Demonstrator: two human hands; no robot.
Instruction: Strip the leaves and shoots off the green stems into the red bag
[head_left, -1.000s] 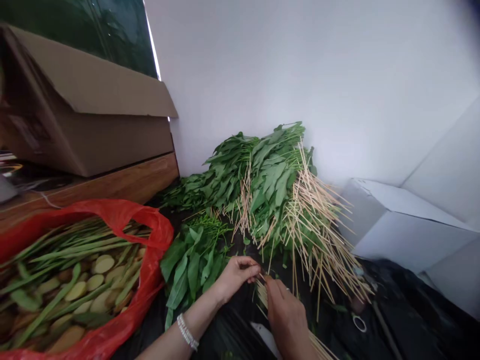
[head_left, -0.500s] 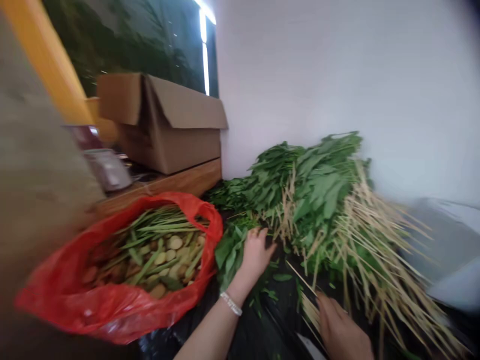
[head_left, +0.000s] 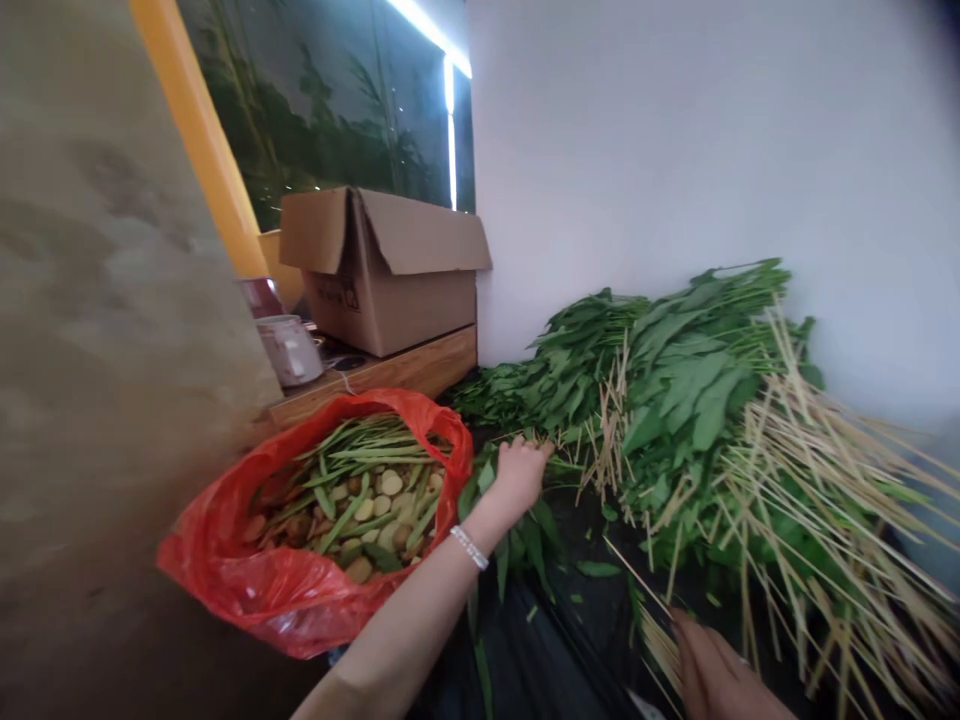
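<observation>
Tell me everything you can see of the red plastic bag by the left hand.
The red plastic bag is thin, glossy and crinkled, its mouth gaping open with a looped handle at the rim. It is packed with green stalks and pale round slices. It sits below a wooden ledge, with the left hand just to its right.

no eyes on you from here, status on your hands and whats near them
left hand on leafy green stems; right hand at bamboo skewers, low in view; red plastic bag beside left forearm
</observation>
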